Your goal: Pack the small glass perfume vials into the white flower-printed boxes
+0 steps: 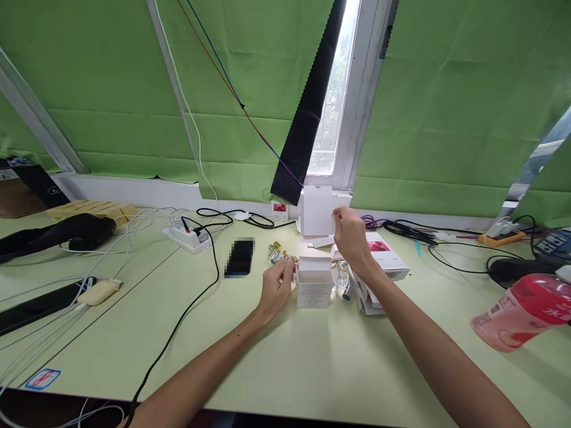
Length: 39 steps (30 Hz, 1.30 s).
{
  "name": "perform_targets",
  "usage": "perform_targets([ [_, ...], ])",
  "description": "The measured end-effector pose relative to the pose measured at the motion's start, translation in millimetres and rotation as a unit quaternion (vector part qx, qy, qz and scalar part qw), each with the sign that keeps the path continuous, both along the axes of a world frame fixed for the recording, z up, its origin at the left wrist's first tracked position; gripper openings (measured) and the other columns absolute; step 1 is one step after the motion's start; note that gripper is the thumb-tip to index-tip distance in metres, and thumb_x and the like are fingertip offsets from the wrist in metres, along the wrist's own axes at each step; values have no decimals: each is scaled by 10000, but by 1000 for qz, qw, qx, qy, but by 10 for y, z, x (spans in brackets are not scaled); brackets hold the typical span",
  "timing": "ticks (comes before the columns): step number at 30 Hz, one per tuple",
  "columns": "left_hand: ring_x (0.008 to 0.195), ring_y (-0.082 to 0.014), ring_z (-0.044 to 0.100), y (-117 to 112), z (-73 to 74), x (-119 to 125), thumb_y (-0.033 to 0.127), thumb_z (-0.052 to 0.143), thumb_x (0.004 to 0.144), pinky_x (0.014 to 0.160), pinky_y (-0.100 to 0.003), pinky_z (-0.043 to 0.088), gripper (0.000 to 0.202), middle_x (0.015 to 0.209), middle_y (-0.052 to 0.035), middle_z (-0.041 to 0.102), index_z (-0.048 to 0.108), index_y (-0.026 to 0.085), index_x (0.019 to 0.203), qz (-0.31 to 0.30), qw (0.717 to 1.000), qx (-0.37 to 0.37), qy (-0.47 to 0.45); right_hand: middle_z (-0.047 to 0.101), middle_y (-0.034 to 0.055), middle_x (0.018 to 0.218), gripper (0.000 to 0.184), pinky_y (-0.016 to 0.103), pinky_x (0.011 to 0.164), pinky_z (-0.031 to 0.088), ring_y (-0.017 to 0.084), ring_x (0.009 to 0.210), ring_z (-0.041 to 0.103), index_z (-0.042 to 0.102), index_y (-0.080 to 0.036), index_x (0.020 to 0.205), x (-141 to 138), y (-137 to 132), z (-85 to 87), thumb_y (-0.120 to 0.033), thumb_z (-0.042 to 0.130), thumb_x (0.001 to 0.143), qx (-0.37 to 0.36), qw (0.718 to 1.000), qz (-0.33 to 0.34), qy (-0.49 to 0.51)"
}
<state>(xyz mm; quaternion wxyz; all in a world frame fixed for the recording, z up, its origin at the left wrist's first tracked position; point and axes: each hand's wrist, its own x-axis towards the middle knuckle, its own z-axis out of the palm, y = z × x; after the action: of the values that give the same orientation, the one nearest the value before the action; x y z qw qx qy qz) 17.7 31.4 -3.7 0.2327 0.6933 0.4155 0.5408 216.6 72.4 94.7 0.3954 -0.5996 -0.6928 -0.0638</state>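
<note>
A small white cardboard box (313, 295) stands upright with its top open in front of me. My left hand (275, 289) is closed in a pinch at the box's upper left edge, its fingertips partly hidden. Behind the box, my right hand (353, 236) pinches the right edge of an upright white cardboard panel (317, 211). Gold and silver small parts (276, 252) lie just beyond my left hand. Clear glass bottles (341, 274) stand to the right of the box, partly covered by my right arm.
A white box with a pink picture (386, 254) and folded cardboard (369, 302) lie at the right. Left of my hands are a phone (241, 258), a power strip (187, 238) and a black cable (182, 321). A pink drink bottle (520, 312) lies far right.
</note>
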Motion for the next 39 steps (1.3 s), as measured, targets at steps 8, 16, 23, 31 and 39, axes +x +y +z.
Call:
perform_targets([
  [8,583,-149,480,26,-7,-21,440,390,1030,568,-287,370,461,657,-14,538,630,195,722,4,1000,1,-19,709,87,980,183,309,731,516,200,868,656,645,-175,973,-114,-336,-181,-199,464,971,134,970,104,175],
  [16,563,-147,451,40,39,-76,438,360,1038,568,-292,371,445,640,-4,485,491,212,678,10,998,22,-60,711,64,1012,179,277,639,534,160,778,648,667,-190,1020,-304,-558,-223,-260,506,982,113,955,126,246],
  [23,682,-154,543,3,132,-60,485,356,1046,621,-274,438,418,746,-26,581,600,192,875,34,994,61,-88,697,46,982,147,272,663,586,144,778,672,667,-198,1051,-320,-720,-429,-240,539,990,173,933,134,285],
  [31,640,-114,532,40,-19,-83,396,376,1056,543,-241,450,310,868,-38,595,609,191,1073,-9,988,126,-93,677,55,968,130,255,547,589,142,711,675,670,-199,1057,-225,-671,-869,-227,574,974,231,912,114,318],
  [39,690,-132,573,-17,27,-64,293,387,1043,566,-244,456,221,831,-34,602,577,183,1065,9,970,243,-20,659,58,935,153,228,484,518,141,712,649,661,-193,1087,-286,-744,-985,-152,576,967,277,909,101,296],
])
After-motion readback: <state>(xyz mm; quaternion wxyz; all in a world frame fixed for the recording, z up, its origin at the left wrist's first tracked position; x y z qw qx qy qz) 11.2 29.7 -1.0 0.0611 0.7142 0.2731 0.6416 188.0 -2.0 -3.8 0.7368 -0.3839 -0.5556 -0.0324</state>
